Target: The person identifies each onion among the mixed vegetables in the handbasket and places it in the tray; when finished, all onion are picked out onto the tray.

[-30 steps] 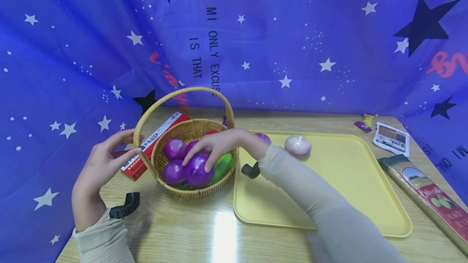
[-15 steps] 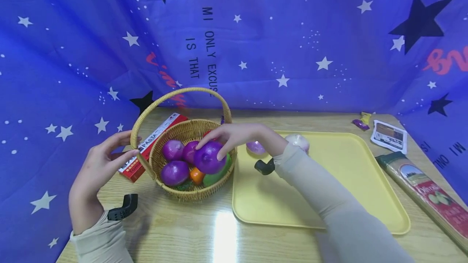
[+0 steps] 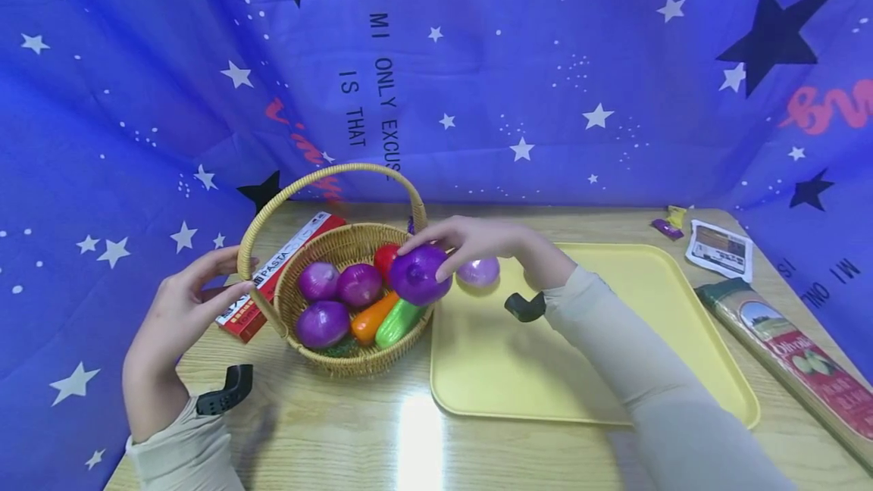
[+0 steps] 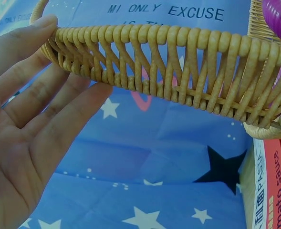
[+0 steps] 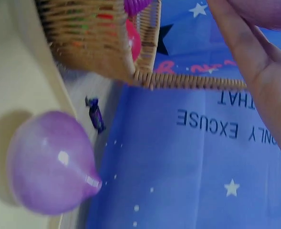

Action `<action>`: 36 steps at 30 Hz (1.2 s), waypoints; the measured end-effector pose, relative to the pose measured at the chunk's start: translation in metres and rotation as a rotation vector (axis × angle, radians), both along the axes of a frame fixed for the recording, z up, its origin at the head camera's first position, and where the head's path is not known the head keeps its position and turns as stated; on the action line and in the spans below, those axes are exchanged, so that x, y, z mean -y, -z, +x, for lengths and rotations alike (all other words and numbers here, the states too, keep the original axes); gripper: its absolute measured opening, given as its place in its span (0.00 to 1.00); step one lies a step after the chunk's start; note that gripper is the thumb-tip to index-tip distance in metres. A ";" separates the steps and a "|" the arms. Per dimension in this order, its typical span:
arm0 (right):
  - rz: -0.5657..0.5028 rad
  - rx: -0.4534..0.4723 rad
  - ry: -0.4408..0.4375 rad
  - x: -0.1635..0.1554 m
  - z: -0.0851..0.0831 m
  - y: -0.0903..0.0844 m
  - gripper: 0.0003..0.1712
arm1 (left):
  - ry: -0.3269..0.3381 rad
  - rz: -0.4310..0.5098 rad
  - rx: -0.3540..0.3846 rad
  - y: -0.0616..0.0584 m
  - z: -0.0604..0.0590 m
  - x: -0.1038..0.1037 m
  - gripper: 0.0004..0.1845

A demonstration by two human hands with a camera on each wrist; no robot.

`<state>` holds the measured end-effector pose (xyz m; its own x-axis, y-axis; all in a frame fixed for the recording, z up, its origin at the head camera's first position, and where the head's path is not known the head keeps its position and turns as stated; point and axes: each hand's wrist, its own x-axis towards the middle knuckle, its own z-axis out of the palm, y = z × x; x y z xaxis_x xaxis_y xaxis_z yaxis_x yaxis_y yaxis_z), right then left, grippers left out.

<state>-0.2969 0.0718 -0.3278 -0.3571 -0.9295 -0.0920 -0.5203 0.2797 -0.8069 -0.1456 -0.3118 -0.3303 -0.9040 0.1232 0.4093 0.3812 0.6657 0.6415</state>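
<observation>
My right hand (image 3: 428,256) grips a dark purple onion (image 3: 417,276) from above, held in the air over the right rim of a wicker basket (image 3: 355,361). In the right wrist view the same onion (image 5: 269,12) sits against my palm. My left hand (image 3: 204,290) touches the base of the basket's handle (image 3: 327,173) with straight fingers (image 4: 59,109). Three purple onions, a carrot (image 3: 371,317), a green cucumber (image 3: 397,322) and a red piece lie in the basket. A pale purple onion (image 3: 479,271) (image 5: 49,162) lies on the yellow tray (image 3: 600,370) beside my right hand.
A red pasta box (image 3: 273,279) lies behind the basket's left side. A long packet (image 3: 791,370), a white sachet (image 3: 719,248) and small wrapped sweets (image 3: 667,227) lie right of the tray. A blue star-printed cloth (image 3: 546,82) closes the back and sides.
My right hand has lifted the dark purple onion out of the basket and carried it right, uncovering the carrot and cucumber. The left hand has stayed at the handle.
</observation>
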 end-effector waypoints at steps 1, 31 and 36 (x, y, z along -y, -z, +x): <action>-0.002 0.007 0.014 -0.004 0.000 0.001 0.33 | 0.001 0.001 -0.002 0.000 0.000 0.000 0.22; -0.160 0.027 0.660 -0.177 0.021 0.018 0.34 | -0.003 0.005 -0.028 0.000 0.003 -0.003 0.23; -0.189 -0.010 0.695 -0.192 0.025 0.021 0.34 | 0.010 0.011 -0.031 0.001 0.003 -0.004 0.23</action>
<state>-0.2717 0.2637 -0.3490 -0.8721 -0.4863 0.0541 -0.2801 0.4054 -0.8702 -0.1429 -0.3076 -0.3309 -0.8895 0.1274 0.4388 0.4076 0.6550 0.6362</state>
